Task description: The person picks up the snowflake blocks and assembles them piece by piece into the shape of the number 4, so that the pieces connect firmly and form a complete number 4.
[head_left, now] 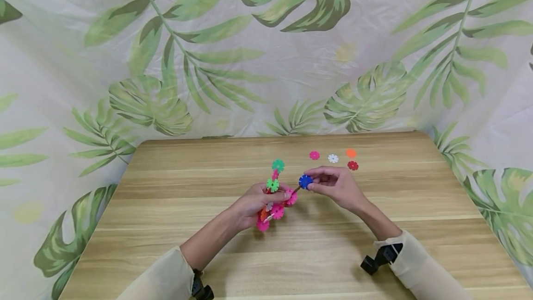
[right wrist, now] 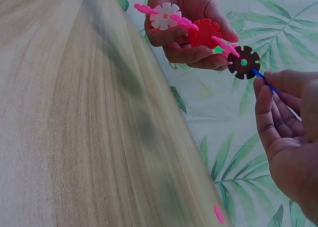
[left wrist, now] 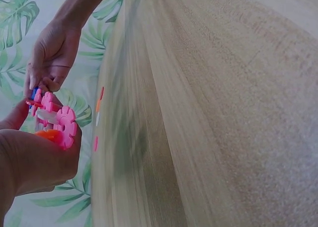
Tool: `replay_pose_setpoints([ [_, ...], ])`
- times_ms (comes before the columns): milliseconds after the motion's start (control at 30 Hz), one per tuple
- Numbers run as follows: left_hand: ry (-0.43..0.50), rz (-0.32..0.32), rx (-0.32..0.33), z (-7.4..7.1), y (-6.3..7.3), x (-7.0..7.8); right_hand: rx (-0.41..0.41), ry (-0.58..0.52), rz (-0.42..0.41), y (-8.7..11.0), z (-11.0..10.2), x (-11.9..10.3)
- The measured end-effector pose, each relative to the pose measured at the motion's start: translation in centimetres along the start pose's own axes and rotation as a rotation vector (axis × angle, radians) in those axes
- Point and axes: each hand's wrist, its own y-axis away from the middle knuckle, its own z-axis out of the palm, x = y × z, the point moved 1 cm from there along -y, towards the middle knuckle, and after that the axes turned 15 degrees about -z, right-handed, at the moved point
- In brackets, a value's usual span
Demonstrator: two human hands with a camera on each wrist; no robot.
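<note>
A chain of notched plastic discs [head_left: 277, 211], pink, white, orange, red, green and brown, is gripped by my left hand [head_left: 254, 205] above the table. Its green end disc [head_left: 278, 165] points toward the back. Between the thumb and fingers of my right hand [head_left: 339, 188] is a blue notched disc [head_left: 305, 181]. In the right wrist view the blue disc [right wrist: 266, 82] stands edge-on, right at the rim of the brown disc [right wrist: 243, 62] at the chain's end. Part of the chain is hidden behind the left fingers.
Toward the back right of the wooden table [head_left: 175, 212] lie several loose discs: a pink disc [head_left: 314, 155], a white disc [head_left: 332, 158], an orange disc [head_left: 351, 153] and a red disc [head_left: 353, 165]. A leaf-patterned cloth [head_left: 291, 59] hangs behind the table.
</note>
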Motion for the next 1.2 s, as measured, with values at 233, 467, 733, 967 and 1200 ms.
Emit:
replay_pose_setpoints([
  [233, -0.011, -0.007, 0.025, 0.1, -0.1, 0.1, -0.006, 0.014, -0.013, 0.0, 0.1, 0.2],
  [467, -0.016, -0.007, 0.047, 0.2, -0.2, 0.1, -0.011, 0.015, -0.015, 0.1, 0.2, 0.2],
  [733, -0.035, 0.004, 0.096, 0.5, -0.1, 0.1, 0.007, -0.005, -0.032, 0.2, 0.5, 0.2],
  [967, -0.046, 0.007, 0.127, 0.5, 0.1, 0.1, 0.021, -0.021, -0.042, 0.3, 0.8, 0.1],
  [1200, -0.030, 0.009, 0.126, 0.6, 0.0, 0.0, 0.032, -0.028, -0.045, 0.2, 1.0, 0.0],
])
